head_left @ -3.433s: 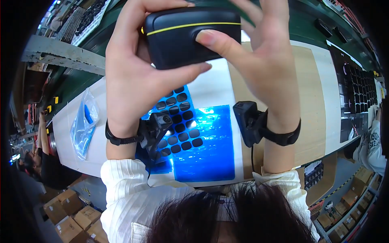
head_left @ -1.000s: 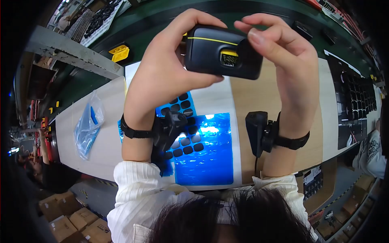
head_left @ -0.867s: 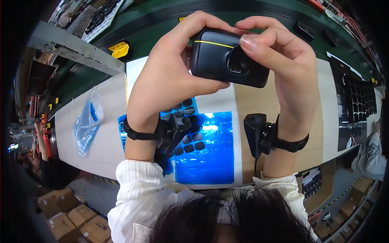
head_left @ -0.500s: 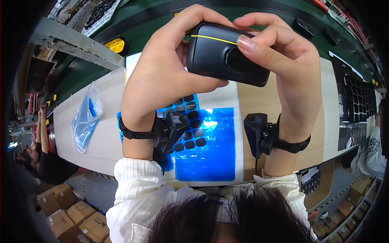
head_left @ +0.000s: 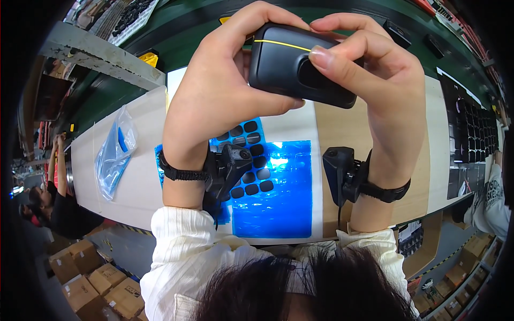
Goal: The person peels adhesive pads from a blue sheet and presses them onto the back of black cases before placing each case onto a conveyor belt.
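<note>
On the table (head_left: 143,176), a clear bag (head_left: 111,171) holds something blue (head_left: 121,137); both hands (head_left: 211,91) (head_left: 383,72) grasp a black case (head_left: 277,69).

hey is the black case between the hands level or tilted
Tilted: on the black case, the yellow line slopes down toward the right hand.

I look down on a long, pale, flat surface (head_left: 144,176). Near its left end I see a crumpled clear plastic bag with something blue inside (head_left: 115,160). By the middle of the near edge lies a glossy blue film sheet (head_left: 273,214), overlapping a blue sheet of rounded black pieces (head_left: 251,138). My right half shows a flat tan panel (head_left: 334,128), then a black gridded sheet (head_left: 474,134) toward the right end.
</note>
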### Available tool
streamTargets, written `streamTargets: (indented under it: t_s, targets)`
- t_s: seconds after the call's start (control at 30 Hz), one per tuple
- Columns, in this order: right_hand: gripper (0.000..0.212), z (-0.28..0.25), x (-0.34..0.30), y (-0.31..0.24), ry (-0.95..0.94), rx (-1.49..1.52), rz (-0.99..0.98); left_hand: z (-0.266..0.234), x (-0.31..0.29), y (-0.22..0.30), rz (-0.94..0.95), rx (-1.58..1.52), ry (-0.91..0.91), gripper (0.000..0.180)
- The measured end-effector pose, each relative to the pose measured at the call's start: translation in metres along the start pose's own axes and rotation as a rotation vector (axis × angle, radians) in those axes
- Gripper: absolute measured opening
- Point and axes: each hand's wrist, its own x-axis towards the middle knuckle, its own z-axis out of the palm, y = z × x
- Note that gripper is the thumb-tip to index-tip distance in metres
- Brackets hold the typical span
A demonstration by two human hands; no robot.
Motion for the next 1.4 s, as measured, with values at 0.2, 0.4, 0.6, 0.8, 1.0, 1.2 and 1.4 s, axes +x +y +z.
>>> streamTargets:
  t_s: [0.2,0.4,0.6,0.8,1.0,1.2,1.4]
  targets:
    - [0.027,0.004,-0.005,-0.005,-0.029,-0.017,0.026,0.005,-0.006,0.006,0.086,0.069,0.141,0.063]
    - [0.049,0.001,0.002,-0.010,0.034,0.192,0.203,0.005,-0.006,0.017,0.060,0.100,0.113,0.064]
    - [0.058,0.002,0.008,-0.008,0.021,0.425,0.327,-0.002,0.000,-0.006,0.110,-0.051,0.004,0.068]
    - [0.064,0.010,0.015,-0.009,0.199,0.015,0.269,-0.012,0.012,-0.026,-0.152,-0.243,-0.117,0.073]
    - [0.029,-0.024,0.020,0.053,0.398,-0.307,0.112,-0.002,0.047,-0.047,0.352,0.009,-0.301,0.079]
    - [0.042,-0.025,0.027,0.065,0.472,-0.499,-0.041,-0.008,0.115,-0.129,-0.005,0.562,-0.042,0.078]
    - [0.042,0.025,0.017,0.077,0.104,-0.436,0.053,-0.012,0.134,-0.193,-0.046,0.642,0.040,0.075]
